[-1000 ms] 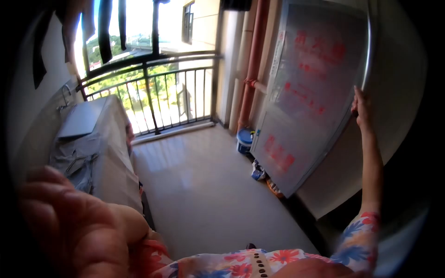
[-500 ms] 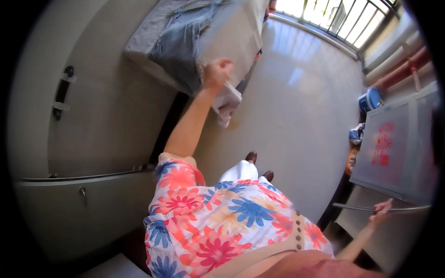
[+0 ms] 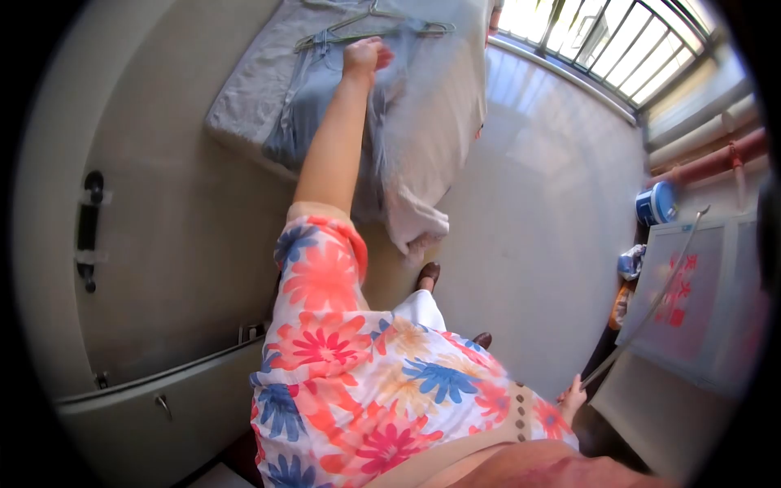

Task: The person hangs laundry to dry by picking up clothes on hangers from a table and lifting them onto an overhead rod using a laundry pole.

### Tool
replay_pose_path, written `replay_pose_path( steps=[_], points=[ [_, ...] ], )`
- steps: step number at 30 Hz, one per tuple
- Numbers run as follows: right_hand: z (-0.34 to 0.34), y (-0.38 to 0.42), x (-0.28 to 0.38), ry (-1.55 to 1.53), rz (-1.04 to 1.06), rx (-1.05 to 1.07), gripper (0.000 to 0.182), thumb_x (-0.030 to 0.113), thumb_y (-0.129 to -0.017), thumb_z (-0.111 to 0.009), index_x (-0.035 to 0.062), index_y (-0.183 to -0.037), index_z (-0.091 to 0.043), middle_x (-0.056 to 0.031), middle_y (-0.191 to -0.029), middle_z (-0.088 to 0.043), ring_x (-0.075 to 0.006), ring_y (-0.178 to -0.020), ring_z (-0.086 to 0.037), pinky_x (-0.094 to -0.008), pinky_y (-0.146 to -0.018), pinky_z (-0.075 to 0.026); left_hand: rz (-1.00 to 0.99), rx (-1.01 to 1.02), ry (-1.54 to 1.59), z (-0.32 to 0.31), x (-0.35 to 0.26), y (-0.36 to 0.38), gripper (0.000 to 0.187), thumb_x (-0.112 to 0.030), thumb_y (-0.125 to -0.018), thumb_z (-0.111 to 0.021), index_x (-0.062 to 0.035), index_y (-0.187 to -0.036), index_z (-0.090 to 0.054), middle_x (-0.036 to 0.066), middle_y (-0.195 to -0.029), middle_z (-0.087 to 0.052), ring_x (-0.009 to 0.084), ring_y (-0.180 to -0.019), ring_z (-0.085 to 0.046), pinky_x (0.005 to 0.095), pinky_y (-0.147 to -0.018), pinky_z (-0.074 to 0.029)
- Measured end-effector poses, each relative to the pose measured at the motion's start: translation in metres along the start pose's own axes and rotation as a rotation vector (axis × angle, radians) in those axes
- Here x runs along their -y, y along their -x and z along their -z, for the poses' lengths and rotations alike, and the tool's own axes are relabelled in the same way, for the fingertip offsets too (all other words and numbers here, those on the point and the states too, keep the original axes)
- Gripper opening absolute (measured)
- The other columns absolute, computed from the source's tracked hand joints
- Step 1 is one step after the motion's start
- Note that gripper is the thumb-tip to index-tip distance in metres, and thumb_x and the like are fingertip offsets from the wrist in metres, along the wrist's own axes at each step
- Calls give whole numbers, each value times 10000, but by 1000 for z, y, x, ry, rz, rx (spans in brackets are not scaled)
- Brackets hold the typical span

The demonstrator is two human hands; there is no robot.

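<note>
My left hand (image 3: pixel 368 57) reaches out over a grey-blue garment (image 3: pixel 321 89), right at the lower bar of a wire hanger (image 3: pixel 382 34). Its fingers look loosely apart, a little blurred, with nothing visible between them. The garment and hanger lie on a pale cloth-covered stack (image 3: pixel 435 122), whose light fabric droops toward the floor at the near end. Low on the right, my right hand (image 3: pixel 572 398) is closed around a thin metal clothes pole (image 3: pixel 651 313). The pole slants up to the right, its hooked tip in front of a grey cabinet.
Beside the right wall stands the grey cabinet (image 3: pixel 716 276) with red lettering. A blue bucket (image 3: pixel 655 203) and a small bag (image 3: pixel 630 262) are behind it. Red pipe (image 3: pixel 716 159) runs along that wall. Barred window (image 3: pixel 602 41) is ahead; a door with a black handle (image 3: pixel 88 232) is left.
My left hand has moved forward from the near side of the stack to the hanger. My right hand has drawn in toward my body, and the pole has swung from level to steeply slanted.
</note>
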State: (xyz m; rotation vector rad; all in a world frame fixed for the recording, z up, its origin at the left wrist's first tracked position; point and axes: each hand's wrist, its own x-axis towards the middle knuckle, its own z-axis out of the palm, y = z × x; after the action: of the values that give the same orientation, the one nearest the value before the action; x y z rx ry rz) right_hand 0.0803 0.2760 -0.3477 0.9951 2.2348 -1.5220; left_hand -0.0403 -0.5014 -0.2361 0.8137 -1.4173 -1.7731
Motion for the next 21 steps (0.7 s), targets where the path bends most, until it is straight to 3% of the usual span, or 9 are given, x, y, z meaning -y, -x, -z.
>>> replay_pose_path(
  steps=[3, 4, 6, 8, 10, 13, 16, 19, 21],
  points=[
    [-40, 33, 21, -7, -37, 29, 348, 324, -800, -555, 143, -620, -317, 46, -417, -237, -81, -289, -243, -244, -270, -247, 76, -33, 50, -5, 16, -72, 271, 25, -706, -475, 29, -976, -502, 118, -726, -579, 215, -560, -587, 280, -460, -467],
    [-49, 39, 24, 25, -37, 26, 371, 332, -799, -554, 140, -595, -311, 44, -414, -240, -86, -289, -249, -245, -272, -252, 66, -75, -45, -6, 25, -91, 282, -8, -708, -458, 18, -982, -518, 133, -749, -595, 250, -612, -602, 335, -530, -485],
    [-62, 51, 29, 32, -20, 43, 383, 329, -796, -557, 138, -580, -306, 41, -410, -241, -88, -289, -253, -246, -274, -260, -352, -263, -634, 14, 77, -166, 306, -37, -710, -445, -3, -1002, -530, 145, -778, -604, 277, -658, -604, 357, -602, -485],
    [-72, 58, 35, 44, -41, 54, 385, 324, -796, -558, 136, -573, -306, 39, -407, -244, -91, -289, -257, -248, -276, -269, -499, -337, -1048, 22, 72, -177, 325, -72, -719, -433, -27, -1023, -539, 157, -830, -605, 292, -740, -595, 364, -691, -468],
    [-78, 63, 43, 59, -103, 58, 379, 317, -796, -557, 133, -574, -312, 36, -404, -248, -93, -289, -262, -252, -277, -280, -362, -298, -1290, 27, 39, -165, 341, -112, -735, -419, -53, -1046, -547, 167, -905, -597, 295, -856, -576, 357, -797, -434],
    [-89, 68, 52, 105, -103, 44, 352, 303, -795, -559, 128, -594, -328, 32, -413, -261, -95, -291, -268, -259, -277, -290, -376, -228, -1525, 45, 20, -175, 364, -153, -773, -408, -101, -1120, -504, 140, -1060, -549, 276, -1026, -494, 362, -883, -375],
    [-99, 69, 58, 130, -119, 17, 323, 293, -793, -562, 124, -623, -346, 28, -422, -277, -98, -292, -274, -260, -277, -293, -175, -212, -1577, 47, -4, -158, 378, -187, -810, -377, -155, -1180, -447, 84, -1187, -472, 269, -1137, -392, 399, -930, -321],
    [-104, 67, 60, 154, -149, 35, 304, 288, -792, -565, 120, -645, -358, 26, -426, -284, -98, -291, -272, -263, -278, -295, -92, -145, -1688, 66, 0, -186, 381, -189, -833, -350, -198, -1211, -401, 38, -1214, -450, 281, -1146, -376, 445, -923, -317],
    [-108, 67, 63, 180, -163, 41, 295, 284, -792, -565, 118, -649, -368, 25, -424, -290, -98, -289, -276, -261, -275, -294, -72, -149, -1701, 77, 5, -199, 343, -198, -845, -347, -212, -1170, -455, 52, -1186, -475, 258, -1122, -409, 469, -921, -307]
  ],
)
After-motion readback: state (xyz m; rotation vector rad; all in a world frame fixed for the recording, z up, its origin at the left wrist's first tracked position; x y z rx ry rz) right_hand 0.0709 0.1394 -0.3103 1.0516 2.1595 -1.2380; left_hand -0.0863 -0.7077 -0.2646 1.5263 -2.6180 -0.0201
